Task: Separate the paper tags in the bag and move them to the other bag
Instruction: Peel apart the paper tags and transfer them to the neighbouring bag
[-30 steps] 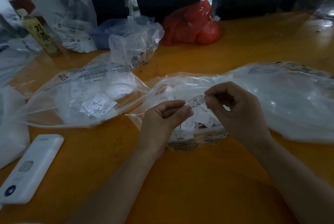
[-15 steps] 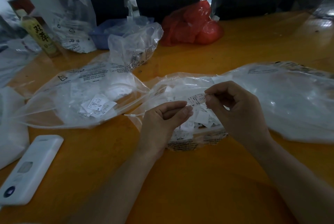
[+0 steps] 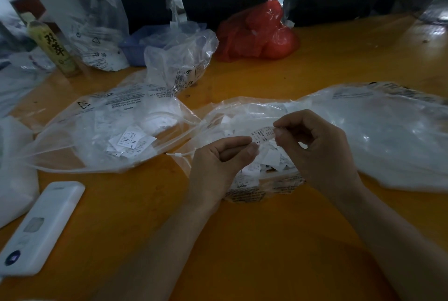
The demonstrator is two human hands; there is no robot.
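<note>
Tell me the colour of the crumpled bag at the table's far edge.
Red bag, clearest in the head view.

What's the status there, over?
Left hand and right hand both pinch one paper tag above the open bag. Other bag lies left. Nothing in the way.

An orange table [image 3: 254, 240] is carrying clear plastic bags of paper tags [image 3: 114, 135], a red bag [image 3: 257, 31], a bottle [image 3: 54, 50] and a white remote [image 3: 41, 228].

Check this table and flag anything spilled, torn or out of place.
Nothing stands out: the tags stay inside the two clear bags, and both hands pinch one tag above the nearer bag.
</note>
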